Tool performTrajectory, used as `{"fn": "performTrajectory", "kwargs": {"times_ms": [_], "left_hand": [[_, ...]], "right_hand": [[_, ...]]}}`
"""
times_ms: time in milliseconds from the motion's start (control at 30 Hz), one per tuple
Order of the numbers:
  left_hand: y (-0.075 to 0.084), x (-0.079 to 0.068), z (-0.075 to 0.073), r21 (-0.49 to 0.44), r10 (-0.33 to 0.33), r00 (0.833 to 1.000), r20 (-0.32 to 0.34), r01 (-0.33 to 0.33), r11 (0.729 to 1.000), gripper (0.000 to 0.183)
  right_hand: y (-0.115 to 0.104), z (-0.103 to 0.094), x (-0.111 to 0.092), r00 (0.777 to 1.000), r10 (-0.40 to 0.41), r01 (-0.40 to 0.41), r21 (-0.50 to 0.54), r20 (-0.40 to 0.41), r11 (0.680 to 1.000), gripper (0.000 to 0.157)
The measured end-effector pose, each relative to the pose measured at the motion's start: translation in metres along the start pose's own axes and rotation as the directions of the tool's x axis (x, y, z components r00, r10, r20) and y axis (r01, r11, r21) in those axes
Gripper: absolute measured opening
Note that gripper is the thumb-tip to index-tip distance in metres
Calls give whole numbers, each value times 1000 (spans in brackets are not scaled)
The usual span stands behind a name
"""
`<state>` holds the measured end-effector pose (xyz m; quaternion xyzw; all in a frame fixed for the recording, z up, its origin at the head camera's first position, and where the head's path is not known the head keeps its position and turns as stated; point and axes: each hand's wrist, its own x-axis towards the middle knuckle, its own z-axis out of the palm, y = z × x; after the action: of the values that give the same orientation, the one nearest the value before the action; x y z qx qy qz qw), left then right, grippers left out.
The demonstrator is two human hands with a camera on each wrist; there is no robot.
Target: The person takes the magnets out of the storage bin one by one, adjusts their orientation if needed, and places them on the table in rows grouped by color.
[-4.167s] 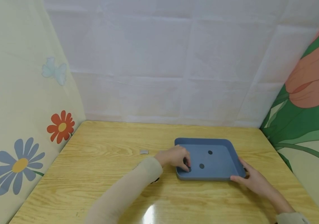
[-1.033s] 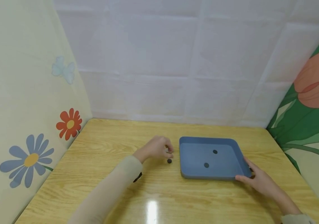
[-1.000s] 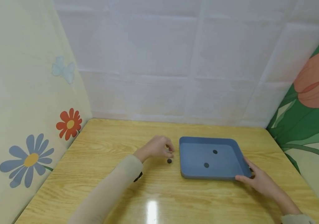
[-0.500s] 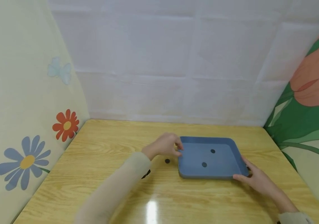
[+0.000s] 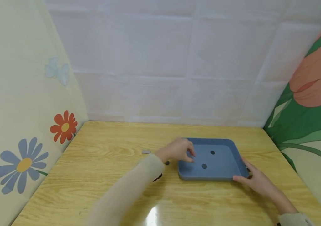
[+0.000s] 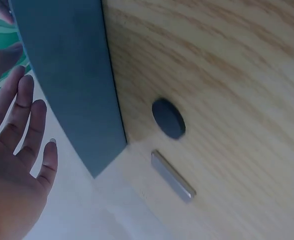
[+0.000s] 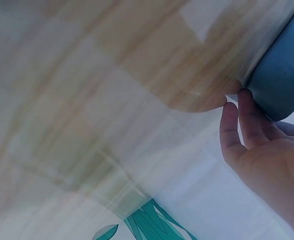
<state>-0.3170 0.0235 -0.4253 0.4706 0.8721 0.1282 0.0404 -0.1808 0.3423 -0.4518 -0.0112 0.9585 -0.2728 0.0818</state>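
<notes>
My left hand [image 5: 178, 150] hovers over the left side of a blue rectangular tray [image 5: 217, 179], with its fingers loosely bent and nothing in them. The left wrist view shows these fingers [image 6: 24, 100] spread beside the tray wall [image 6: 69, 75]. Two dark round discs [image 5: 204, 166] lie on the tray floor. On the table to the left of the tray lies another dark disc [image 6: 168, 118], partly hidden by my left wrist in the head view. With thumb and fingers around its front right corner, my right hand [image 5: 257, 182] holds the tray.
A small silver rectangular bar [image 5: 146, 152] lies on the wood-grain table [image 5: 107, 141], left of my left hand. White cloth [image 5: 149, 62] hangs behind the table, with flower-printed cloths [image 5: 22, 94] at both sides.
A dark disc that was at my left fingertips in the tray now lies on the table. My left hand went left to it, then came back right over the tray. My right hand stays put.
</notes>
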Motion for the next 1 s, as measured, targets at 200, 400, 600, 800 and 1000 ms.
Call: {"fn": "performTrajectory", "kwargs": {"times_ms": [200,400,600,800,1000], "left_hand": [[5,13,14,-51,-12,999,42,14,999,21],[8,23,27,-36,-30,998,60,32,999,18],[17,29,32,-53,-43,996,75,47,997,19],[22,36,40,-49,-66,994,89,71,996,18],[24,39,45,-62,-84,993,83,90,994,14]], "right_hand": [[0,0,0,1000,4,-4,9,11,1000,105],[3,0,1,1000,0,0,-2,7,1000,105],[4,1,3,1000,7,-7,7,9,1000,106],[3,1,3,1000,0,0,22,7,1000,104],[2,0,2,1000,-4,4,24,5,1000,104]]}}
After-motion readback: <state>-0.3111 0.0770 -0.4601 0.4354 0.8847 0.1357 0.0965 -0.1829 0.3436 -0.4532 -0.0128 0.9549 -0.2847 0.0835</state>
